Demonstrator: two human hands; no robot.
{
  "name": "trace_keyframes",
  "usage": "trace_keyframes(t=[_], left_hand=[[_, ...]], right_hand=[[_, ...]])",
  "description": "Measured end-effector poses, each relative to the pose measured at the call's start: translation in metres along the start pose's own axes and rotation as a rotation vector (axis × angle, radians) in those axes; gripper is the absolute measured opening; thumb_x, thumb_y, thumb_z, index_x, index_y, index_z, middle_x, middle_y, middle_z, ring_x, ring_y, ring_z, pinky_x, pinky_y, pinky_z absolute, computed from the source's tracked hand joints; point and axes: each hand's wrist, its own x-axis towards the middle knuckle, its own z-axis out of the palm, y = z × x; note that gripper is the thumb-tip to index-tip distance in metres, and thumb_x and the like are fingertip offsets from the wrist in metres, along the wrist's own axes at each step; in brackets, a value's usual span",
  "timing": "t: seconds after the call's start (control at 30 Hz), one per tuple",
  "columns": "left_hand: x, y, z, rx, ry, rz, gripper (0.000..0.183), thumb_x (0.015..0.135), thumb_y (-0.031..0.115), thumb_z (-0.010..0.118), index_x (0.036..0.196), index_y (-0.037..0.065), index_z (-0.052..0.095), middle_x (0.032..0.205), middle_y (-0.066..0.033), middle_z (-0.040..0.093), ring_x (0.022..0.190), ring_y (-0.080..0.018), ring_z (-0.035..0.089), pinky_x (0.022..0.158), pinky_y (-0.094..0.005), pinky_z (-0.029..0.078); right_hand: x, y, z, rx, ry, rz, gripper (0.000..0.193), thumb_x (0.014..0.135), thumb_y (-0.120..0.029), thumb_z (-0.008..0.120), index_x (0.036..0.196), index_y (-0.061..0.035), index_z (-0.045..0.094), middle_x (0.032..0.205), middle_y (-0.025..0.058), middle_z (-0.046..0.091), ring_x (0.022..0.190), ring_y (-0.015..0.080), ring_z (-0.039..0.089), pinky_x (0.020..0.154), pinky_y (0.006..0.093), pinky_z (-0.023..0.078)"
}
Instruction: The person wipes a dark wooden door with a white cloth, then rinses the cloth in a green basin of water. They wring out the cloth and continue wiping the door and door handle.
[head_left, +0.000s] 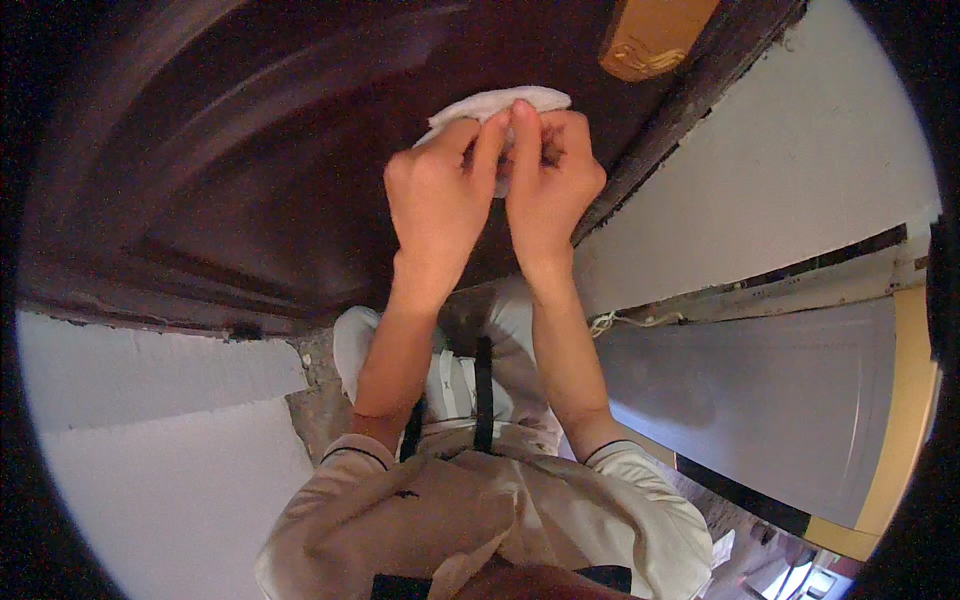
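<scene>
A white folded cloth is held up in front of a dark brown panelled door. My left hand has its fingers closed on the cloth's left part. Close beside it, my right hand grips the right part, with the thumbs nearly touching at the middle. Most of the cloth lies behind the fingers, so its lower part is largely hidden. Whether the cloth presses against the door I cannot tell.
A gold-coloured handle plate sits on the door at the upper right. Pale walls flank me on both sides. To the lower right stands a grey panel with a yellowish frame, a light cord above it.
</scene>
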Motion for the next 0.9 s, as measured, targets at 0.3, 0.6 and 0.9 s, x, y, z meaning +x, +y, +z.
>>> trace_keyframes(t=[0.3,0.6,0.9], left_hand=[[-0.086,-0.079,0.011,0.033,-0.016,0.029,0.027,0.091,0.018,0.071,0.068,0.005,0.063,0.061,-0.0180,0.061,0.053,-0.0338,0.064,0.047,-0.0397,0.049],[0.003,-0.057,-0.067,0.022,0.302,0.164,0.029,0.091,0.018,0.072,0.066,0.007,0.062,0.054,-0.0132,0.057,0.044,-0.0278,0.058,0.041,-0.0355,0.043],[0.004,-0.076,-0.095,-0.043,0.312,0.119,0.016,0.088,0.014,0.075,0.076,0.005,0.069,0.061,-0.0122,0.062,0.047,-0.0228,0.063,0.044,-0.0322,0.046]], right_hand=[[-0.095,0.039,0.019,-0.157,-0.157,0.091,0.012,0.099,-0.012,0.063,0.098,-0.0015,0.058,0.074,0.0118,0.064,0.063,0.0174,0.062,0.059,0.0333,0.050],[-0.045,-0.057,0.066,-0.024,-0.117,-0.148,0.021,0.096,-0.009,0.067,0.110,0.0013,0.056,0.084,0.0105,0.065,0.075,0.0165,0.063,0.065,0.0302,0.051],[-0.047,-0.075,0.099,0.031,0.000,-0.285,0.019,0.095,-0.005,0.067,0.108,0.0014,0.056,0.086,0.0062,0.061,0.072,0.0118,0.057,0.063,0.0250,0.045]])
